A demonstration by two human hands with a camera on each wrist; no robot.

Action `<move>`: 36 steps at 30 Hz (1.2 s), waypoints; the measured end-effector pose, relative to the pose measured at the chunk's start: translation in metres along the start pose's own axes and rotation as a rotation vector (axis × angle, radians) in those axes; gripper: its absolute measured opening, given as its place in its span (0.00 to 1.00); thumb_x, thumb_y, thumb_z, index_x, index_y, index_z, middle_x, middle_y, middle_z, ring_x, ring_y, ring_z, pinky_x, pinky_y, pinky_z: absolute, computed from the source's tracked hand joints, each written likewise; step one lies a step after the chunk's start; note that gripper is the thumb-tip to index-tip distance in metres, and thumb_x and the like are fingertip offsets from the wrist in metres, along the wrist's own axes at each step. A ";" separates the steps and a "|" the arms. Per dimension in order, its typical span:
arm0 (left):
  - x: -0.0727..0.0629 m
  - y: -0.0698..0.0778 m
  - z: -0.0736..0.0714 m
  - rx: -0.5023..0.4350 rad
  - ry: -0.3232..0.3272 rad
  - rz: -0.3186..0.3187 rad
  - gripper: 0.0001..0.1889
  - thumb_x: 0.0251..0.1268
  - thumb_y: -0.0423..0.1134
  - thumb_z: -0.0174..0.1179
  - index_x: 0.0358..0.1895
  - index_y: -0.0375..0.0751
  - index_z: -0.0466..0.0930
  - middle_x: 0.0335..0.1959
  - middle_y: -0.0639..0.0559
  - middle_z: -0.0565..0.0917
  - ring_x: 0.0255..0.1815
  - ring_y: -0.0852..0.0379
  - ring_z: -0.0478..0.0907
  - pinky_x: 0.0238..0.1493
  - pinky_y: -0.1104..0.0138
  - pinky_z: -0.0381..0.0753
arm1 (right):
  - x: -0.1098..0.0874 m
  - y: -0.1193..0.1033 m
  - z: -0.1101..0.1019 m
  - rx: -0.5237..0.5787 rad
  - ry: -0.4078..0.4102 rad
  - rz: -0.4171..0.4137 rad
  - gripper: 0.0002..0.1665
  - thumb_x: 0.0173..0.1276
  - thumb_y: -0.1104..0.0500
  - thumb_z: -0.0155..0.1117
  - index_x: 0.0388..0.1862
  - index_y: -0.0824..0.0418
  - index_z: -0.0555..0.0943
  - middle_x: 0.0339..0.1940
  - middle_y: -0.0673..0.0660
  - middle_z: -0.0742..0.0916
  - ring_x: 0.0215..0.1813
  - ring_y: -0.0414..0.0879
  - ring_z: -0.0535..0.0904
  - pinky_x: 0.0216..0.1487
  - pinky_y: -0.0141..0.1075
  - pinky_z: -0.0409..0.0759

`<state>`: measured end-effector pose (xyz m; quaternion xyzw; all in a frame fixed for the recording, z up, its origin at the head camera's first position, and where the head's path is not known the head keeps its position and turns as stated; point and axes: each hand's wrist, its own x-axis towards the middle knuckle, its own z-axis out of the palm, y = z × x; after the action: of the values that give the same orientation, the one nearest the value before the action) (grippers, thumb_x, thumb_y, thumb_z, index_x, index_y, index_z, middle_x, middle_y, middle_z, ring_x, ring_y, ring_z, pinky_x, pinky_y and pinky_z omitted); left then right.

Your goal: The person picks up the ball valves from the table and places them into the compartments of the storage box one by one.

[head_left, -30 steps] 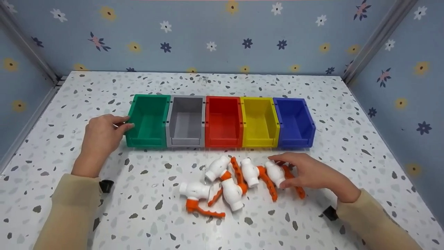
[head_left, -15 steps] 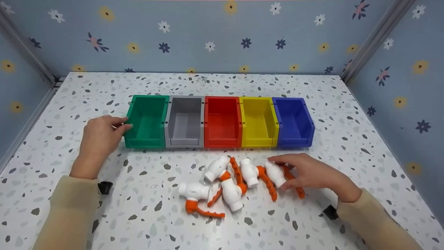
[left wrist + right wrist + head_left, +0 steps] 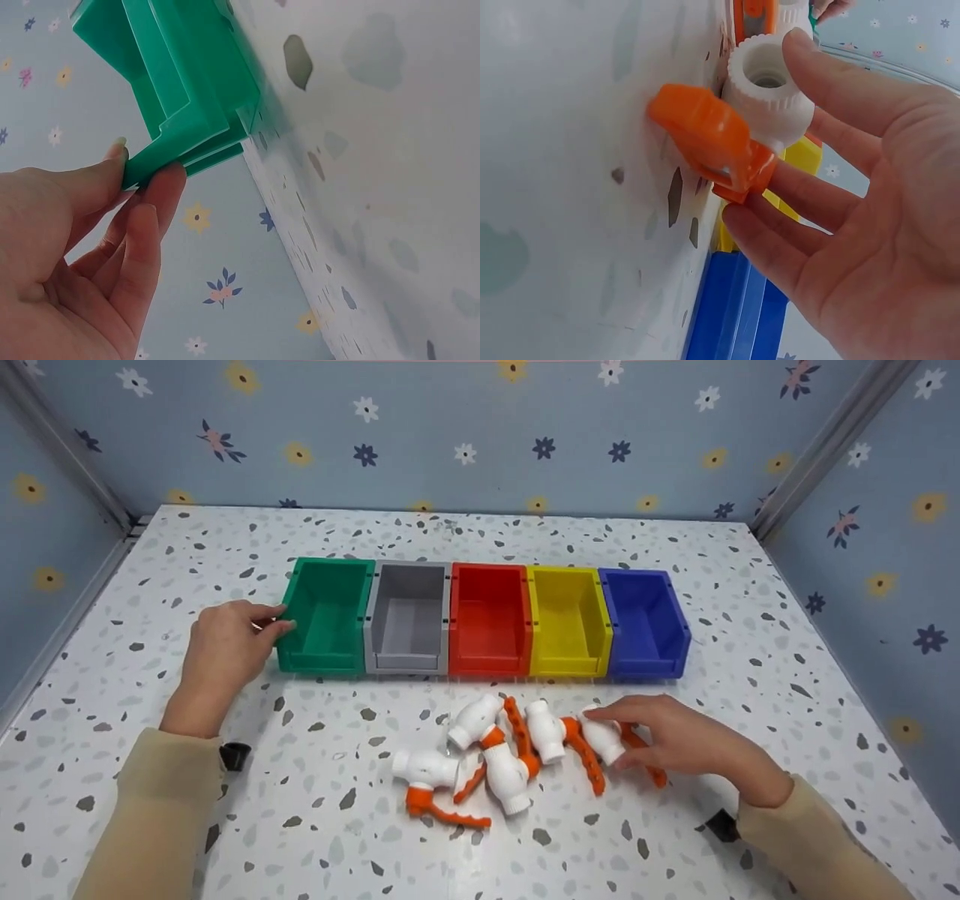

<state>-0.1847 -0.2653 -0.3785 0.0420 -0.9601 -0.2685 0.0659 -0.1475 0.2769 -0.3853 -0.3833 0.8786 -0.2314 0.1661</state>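
My left hand (image 3: 229, 649) pinches the left side rim of the green bin (image 3: 324, 664) between thumb and fingers. In the left wrist view, the thumb lies on one side of that green wall (image 3: 161, 146) and the fingertips on the other. On the right, my right hand (image 3: 686, 735) holds the rightmost ball valve (image 3: 602, 739), white with an orange lever, which lies on the table. The right wrist view has the thumb at the valve's ribbed white end (image 3: 763, 71); fingers reach behind the body and beside the orange lever (image 3: 705, 131).
Grey (image 3: 409, 664), red (image 3: 489, 666), yellow (image 3: 568, 666) and blue (image 3: 646, 667) bins stand joined in a row with the green one. In front of them several more white ball valves (image 3: 506, 780) lie close together on the speckled table (image 3: 337, 855). Flowered walls enclose the back and sides.
The head view has shifted slightly. Both hands keep their places at the green bin and the rightmost ball valve, and the other valves lie as before.
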 end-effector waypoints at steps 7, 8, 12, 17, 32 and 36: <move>0.000 0.001 -0.001 0.022 0.000 0.018 0.19 0.73 0.40 0.60 0.62 0.34 0.79 0.50 0.31 0.82 0.44 0.39 0.79 0.37 0.54 0.79 | -0.001 -0.001 0.001 -0.015 0.004 0.009 0.35 0.64 0.51 0.73 0.70 0.52 0.76 0.54 0.46 0.83 0.42 0.43 0.75 0.49 0.43 0.77; 0.000 0.001 -0.001 0.024 0.001 0.023 0.19 0.73 0.40 0.60 0.61 0.33 0.79 0.50 0.31 0.82 0.44 0.39 0.79 0.38 0.53 0.79 | -0.001 -0.001 0.002 -0.020 0.005 0.008 0.34 0.64 0.51 0.73 0.69 0.52 0.76 0.55 0.46 0.83 0.43 0.43 0.76 0.50 0.43 0.78; -0.001 0.001 -0.003 0.033 -0.010 0.027 0.18 0.72 0.38 0.60 0.60 0.32 0.80 0.49 0.32 0.83 0.42 0.40 0.79 0.36 0.55 0.78 | 0.000 -0.002 0.002 -0.030 0.016 0.001 0.34 0.63 0.54 0.74 0.68 0.53 0.77 0.59 0.47 0.83 0.47 0.42 0.77 0.54 0.45 0.79; -0.001 0.001 -0.005 0.030 -0.024 0.023 0.19 0.72 0.39 0.61 0.60 0.32 0.79 0.49 0.32 0.82 0.41 0.42 0.77 0.32 0.58 0.75 | 0.001 -0.001 0.002 -0.046 0.020 0.008 0.33 0.63 0.54 0.74 0.68 0.52 0.77 0.60 0.47 0.83 0.50 0.42 0.78 0.56 0.46 0.78; -0.003 0.001 -0.004 0.004 -0.040 0.003 0.20 0.72 0.39 0.61 0.61 0.32 0.79 0.50 0.33 0.83 0.41 0.43 0.77 0.33 0.59 0.76 | 0.003 0.002 0.002 -0.041 0.070 -0.024 0.35 0.62 0.49 0.75 0.68 0.52 0.77 0.60 0.48 0.83 0.59 0.46 0.80 0.57 0.48 0.78; -0.003 0.001 -0.006 0.004 -0.037 0.001 0.20 0.72 0.39 0.61 0.61 0.33 0.79 0.50 0.33 0.83 0.40 0.44 0.77 0.33 0.59 0.76 | 0.004 0.003 0.003 -0.043 0.087 -0.025 0.35 0.61 0.49 0.76 0.67 0.52 0.78 0.61 0.48 0.83 0.60 0.47 0.80 0.57 0.49 0.78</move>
<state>-0.1814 -0.2670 -0.3734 0.0366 -0.9617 -0.2671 0.0485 -0.1502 0.2749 -0.3893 -0.3872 0.8849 -0.2311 0.1168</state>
